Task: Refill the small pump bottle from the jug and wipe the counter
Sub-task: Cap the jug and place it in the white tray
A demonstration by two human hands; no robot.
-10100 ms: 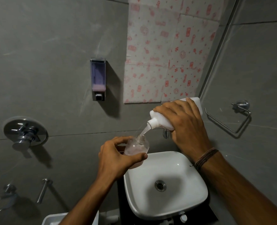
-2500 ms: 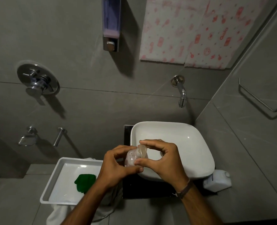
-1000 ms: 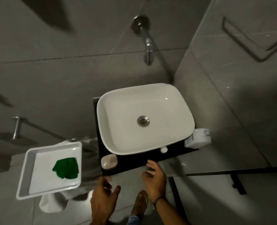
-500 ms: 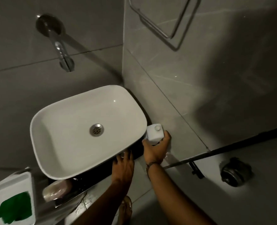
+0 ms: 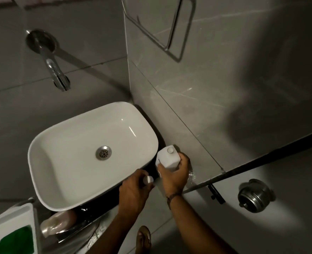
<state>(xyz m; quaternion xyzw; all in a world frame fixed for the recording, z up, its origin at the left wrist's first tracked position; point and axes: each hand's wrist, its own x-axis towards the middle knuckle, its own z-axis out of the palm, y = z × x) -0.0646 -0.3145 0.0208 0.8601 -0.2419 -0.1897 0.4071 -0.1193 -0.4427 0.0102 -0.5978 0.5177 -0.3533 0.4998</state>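
The white jug (image 5: 168, 159) stands upright on the dark counter (image 5: 96, 208), right of the white sink (image 5: 41, 180). My right hand (image 5: 173, 177) is wrapped around the jug's near side. Just left of the jug, my left hand (image 5: 133, 193) pinches a small white cap (image 5: 149, 179) at its fingertips. The small clear bottle (image 5: 60, 221), filled with pinkish liquid, rests on the counter's left corner below the sink, away from both hands. A green cloth (image 5: 18, 241) lies in a white tray (image 5: 8, 217) at the lower left.
A chrome tap (image 5: 57, 76) juts from the grey wall above the sink. A towel ring (image 5: 160, 30) hangs on the right wall. A round metal fitting (image 5: 254, 195) sits on the floor at right. My sandalled foot (image 5: 142, 239) is below the counter.
My left hand has gone from resting on the counter edge to holding the white cap. My right hand stays on the jug. The view has drawn closer.
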